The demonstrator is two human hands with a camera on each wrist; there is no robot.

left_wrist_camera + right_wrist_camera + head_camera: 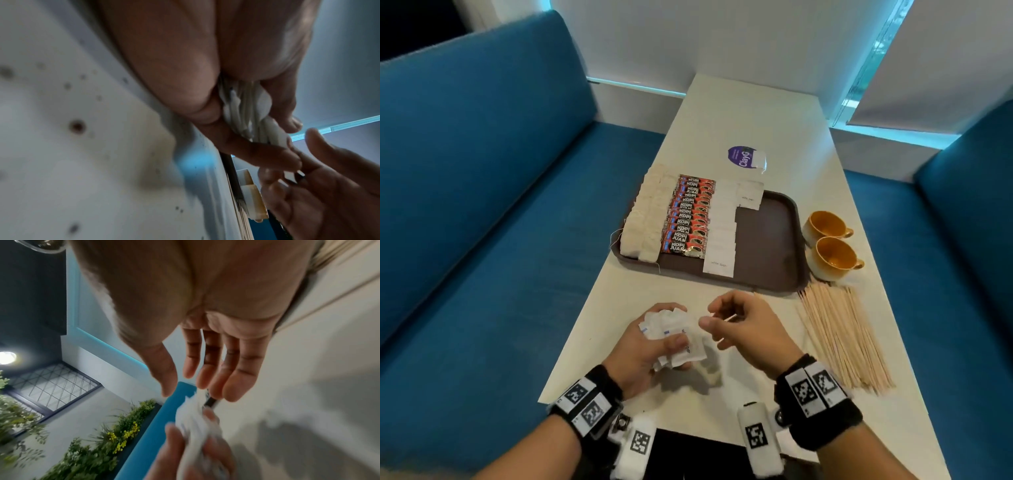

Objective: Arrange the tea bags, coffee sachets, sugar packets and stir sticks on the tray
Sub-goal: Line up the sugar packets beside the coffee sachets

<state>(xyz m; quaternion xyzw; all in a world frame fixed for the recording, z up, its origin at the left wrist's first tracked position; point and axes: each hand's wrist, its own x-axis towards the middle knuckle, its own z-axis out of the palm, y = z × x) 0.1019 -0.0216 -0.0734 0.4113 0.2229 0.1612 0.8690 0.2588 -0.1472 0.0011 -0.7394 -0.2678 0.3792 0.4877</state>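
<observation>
My left hand (675,325) grips a crumpled bunch of white sugar packets (688,349) just above the table, near its front. The right hand (710,313) hovers beside the bunch with relaxed fingers, holding nothing. In the right wrist view its fingers (232,386) stretch toward the packets (195,426). The left wrist view shows the packets (246,110) between thumb and fingers. On the brown tray (767,246) lie columns of tea bags (643,219), red coffee sachets (688,219) and sugar packets (720,236), with a few more packets (750,195) at the far end. Stir sticks (842,339) lie loose on the table, right of my hands.
Two orange cups (825,226) (837,257) stand right of the tray. A purple round label (741,157) lies beyond it. Blue sofa seats flank the narrow white table (756,113). A black object (688,448) lies at the near edge.
</observation>
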